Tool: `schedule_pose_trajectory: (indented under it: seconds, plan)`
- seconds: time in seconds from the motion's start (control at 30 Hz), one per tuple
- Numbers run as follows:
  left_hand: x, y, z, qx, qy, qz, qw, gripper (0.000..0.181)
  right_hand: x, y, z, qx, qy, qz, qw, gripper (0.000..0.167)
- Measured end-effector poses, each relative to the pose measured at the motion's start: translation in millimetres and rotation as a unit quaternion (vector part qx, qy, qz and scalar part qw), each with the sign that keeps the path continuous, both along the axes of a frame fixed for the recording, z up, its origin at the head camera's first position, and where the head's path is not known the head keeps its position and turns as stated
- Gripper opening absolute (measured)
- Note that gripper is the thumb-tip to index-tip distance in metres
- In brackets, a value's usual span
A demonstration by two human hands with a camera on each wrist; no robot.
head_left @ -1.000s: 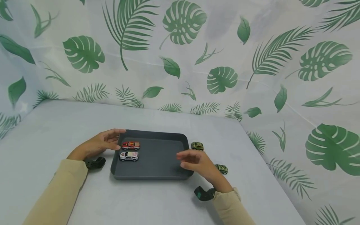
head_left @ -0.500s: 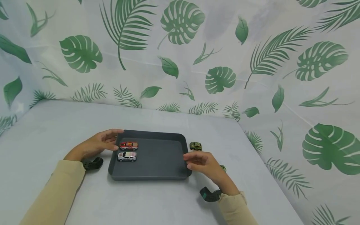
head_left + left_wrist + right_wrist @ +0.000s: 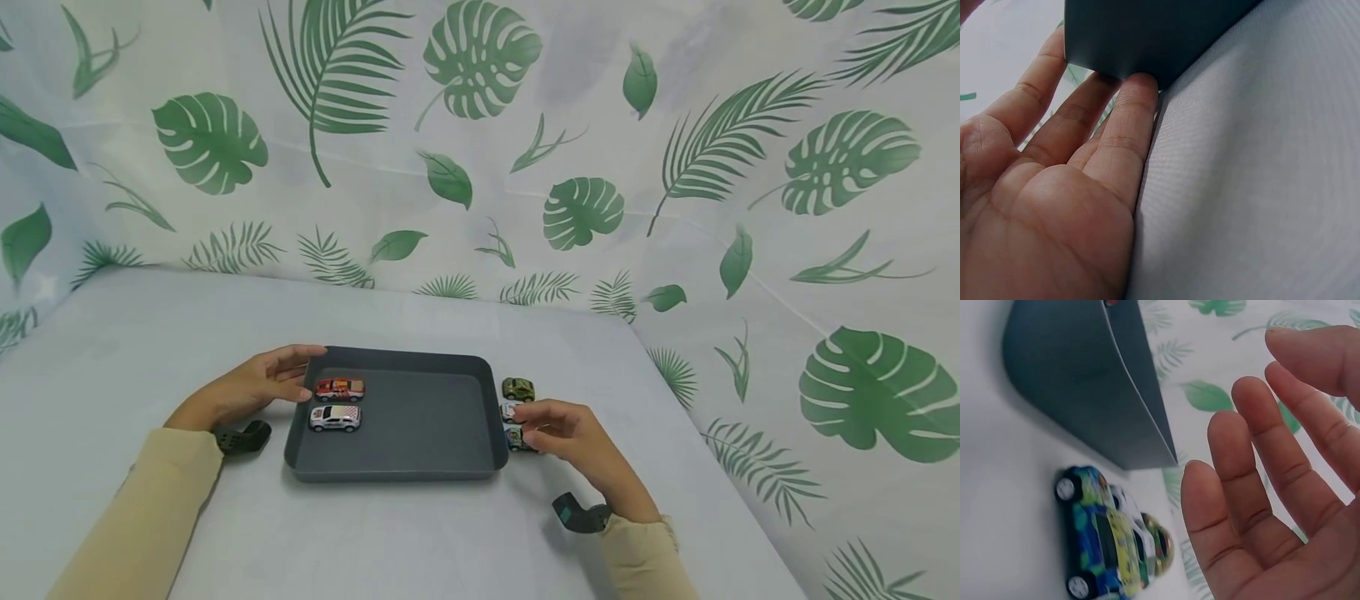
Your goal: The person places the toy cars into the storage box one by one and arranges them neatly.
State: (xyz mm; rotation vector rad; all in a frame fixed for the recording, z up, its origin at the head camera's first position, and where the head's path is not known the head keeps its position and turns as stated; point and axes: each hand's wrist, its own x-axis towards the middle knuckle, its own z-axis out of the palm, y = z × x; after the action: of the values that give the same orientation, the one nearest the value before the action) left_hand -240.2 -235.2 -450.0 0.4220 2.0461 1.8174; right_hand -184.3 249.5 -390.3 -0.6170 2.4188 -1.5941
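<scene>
A dark grey tray (image 3: 420, 442) lies on the table. My left hand (image 3: 247, 387) rests at its left end, with the thumb at the rim and the index finger at the far corner. In the left wrist view, nearly straight fingers touch the tray's outer wall (image 3: 1147, 34). Inside the tray, a red toy car (image 3: 340, 389) sits behind a white toy car (image 3: 335, 417). My right hand (image 3: 573, 433) hovers beyond the right rim with loosely bent fingers and holds nothing. Below it is a blue, green and yellow toy car (image 3: 1100, 537), partly covered in the head view.
Beside the tray's right wall, a second white toy car (image 3: 510, 412) and a green camouflage toy car (image 3: 518, 388) line up behind the multicoloured one. White cloth (image 3: 375, 533) covers the table. A leaf-printed curtain (image 3: 465, 217) bounds the back and sides.
My right hand has moved right, from over the tray to above the cars beside it. Two cars have come into view there, while another camouflage car is now hidden behind the hand.
</scene>
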Motion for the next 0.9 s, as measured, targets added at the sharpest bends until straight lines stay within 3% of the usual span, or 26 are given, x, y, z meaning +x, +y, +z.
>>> schedule_pose_trajectory:
  seconds: [0.9]
  plan:
    - [0.4,1.4,0.0,-0.009,0.006,0.004,0.9999,0.089,-3.9,33.2,-3.4,0.063,0.025,-0.023,0.9974,0.032]
